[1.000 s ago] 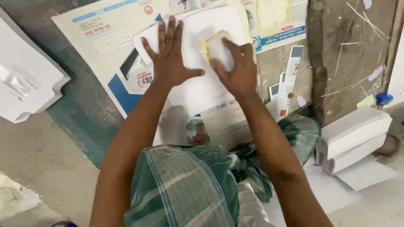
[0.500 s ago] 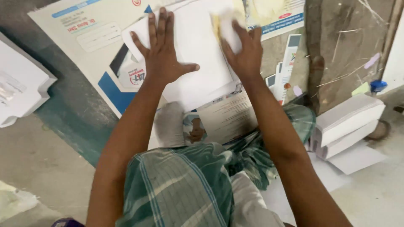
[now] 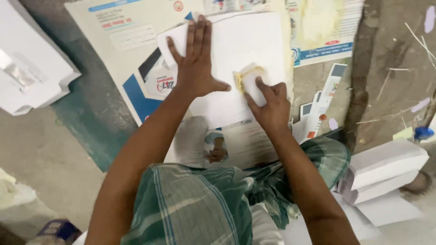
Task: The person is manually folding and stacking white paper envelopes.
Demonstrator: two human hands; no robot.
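Observation:
My left hand (image 3: 196, 61) lies flat with fingers spread on the left part of a white paper sheet (image 3: 256, 43), pressing it down. My right hand (image 3: 271, 105) grips a small whitish pad with yellow edges (image 3: 249, 78) and holds it against the sheet's lower middle. The sheet rests on a large printed poster (image 3: 122, 41) spread over the floor. My knees in green checked cloth (image 3: 195, 208) are at the bottom of the view.
A stack of white folded papers (image 3: 29, 68) lies at the left. More white stacks (image 3: 386, 170) sit at the right beside my leg. Printed leaflets (image 3: 318, 109) lie by my right wrist. A blue cap (image 3: 423, 132) is at the right edge.
My right hand has drawn the pad down the sheet toward me, from its upper right to its lower middle. My left hand stays pressed on the sheet.

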